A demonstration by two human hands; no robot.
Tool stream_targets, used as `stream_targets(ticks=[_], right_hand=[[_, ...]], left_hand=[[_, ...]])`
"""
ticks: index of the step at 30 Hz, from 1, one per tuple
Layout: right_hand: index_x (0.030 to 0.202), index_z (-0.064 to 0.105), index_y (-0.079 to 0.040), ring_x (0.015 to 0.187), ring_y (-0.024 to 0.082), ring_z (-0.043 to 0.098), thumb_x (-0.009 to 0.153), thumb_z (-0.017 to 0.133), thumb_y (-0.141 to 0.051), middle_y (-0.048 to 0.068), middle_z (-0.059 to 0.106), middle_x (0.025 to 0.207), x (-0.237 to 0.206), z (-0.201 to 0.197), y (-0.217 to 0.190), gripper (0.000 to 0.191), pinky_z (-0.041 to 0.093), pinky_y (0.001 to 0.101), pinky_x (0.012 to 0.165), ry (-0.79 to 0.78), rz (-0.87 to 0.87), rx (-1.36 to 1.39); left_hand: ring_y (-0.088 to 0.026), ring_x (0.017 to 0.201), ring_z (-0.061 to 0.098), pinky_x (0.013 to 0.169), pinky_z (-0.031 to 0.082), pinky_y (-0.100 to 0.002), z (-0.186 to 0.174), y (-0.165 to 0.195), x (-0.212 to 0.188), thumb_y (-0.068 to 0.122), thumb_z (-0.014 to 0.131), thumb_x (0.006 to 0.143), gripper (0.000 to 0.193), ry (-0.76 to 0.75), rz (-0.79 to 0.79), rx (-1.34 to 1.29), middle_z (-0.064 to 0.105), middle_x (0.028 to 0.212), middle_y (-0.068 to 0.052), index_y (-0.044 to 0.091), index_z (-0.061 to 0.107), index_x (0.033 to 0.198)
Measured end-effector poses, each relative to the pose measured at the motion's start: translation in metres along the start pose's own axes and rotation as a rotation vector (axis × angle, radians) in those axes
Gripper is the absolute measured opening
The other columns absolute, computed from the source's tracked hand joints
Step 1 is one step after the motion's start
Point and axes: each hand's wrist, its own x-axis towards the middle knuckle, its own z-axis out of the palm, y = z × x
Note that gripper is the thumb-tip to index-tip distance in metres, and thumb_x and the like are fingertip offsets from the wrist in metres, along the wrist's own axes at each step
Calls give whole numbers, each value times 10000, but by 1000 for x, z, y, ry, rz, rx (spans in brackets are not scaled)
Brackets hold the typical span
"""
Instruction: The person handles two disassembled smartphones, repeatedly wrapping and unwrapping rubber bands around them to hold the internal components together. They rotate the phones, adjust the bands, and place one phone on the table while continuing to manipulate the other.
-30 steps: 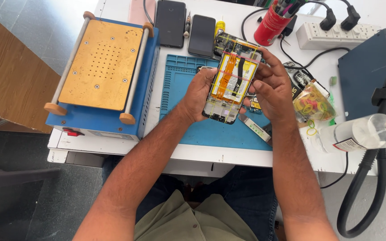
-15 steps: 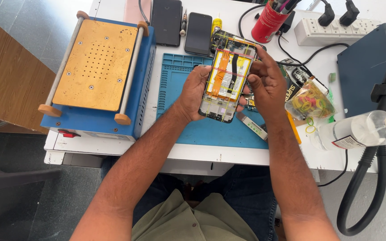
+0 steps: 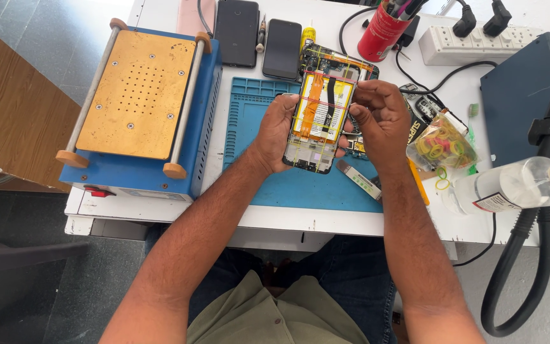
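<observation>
White desk [image 3: 160, 216] under me carries a blue work mat [image 3: 249, 127], with a blue heating plate machine [image 3: 141, 102] at nine o'clock. My left hand [image 3: 275, 130] is wrapped around the opened phone [image 3: 321, 118], held above the mat; my right hand [image 3: 380, 118] pinches its edge at three o'clock. Rubber bands already bind the phone, and I judge more remain bagged [image 3: 440, 143].
</observation>
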Motion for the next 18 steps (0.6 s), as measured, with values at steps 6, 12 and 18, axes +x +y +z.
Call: stream_targets(ticks=[6, 12, 18], right_hand=[[1302, 539, -24, 1165, 168, 699, 1059, 717, -82, 136, 716, 1220, -1, 0, 2, 307, 579, 294, 1018, 19, 6, -28], [1278, 554, -21, 1135, 164, 707, 1052, 718, -83, 133, 721, 1194, 0, 2, 3, 285, 576, 280, 989, 41, -4, -75], [1294, 551, -20, 1141, 160, 710, 1068, 698, -83, 139, 729, 1204, -2, 3, 3, 277, 574, 272, 980, 48, -11, -86]], left_hand=[[-372, 1004, 737, 874, 657, -500, -1, -1, 1, 535, 274, 1044, 752, 12, 6, 19, 666, 1198, -300, -40, 465, 1490], [-360, 986, 736, 851, 661, -493, 0, 1, 1, 525, 256, 1051, 746, 20, 17, 56, 671, 1179, -289, -42, 478, 1482], [-357, 993, 736, 865, 659, -494, 1, 0, 1, 534, 256, 1042, 749, 30, 14, 54, 675, 1175, -278, -37, 490, 1468]])
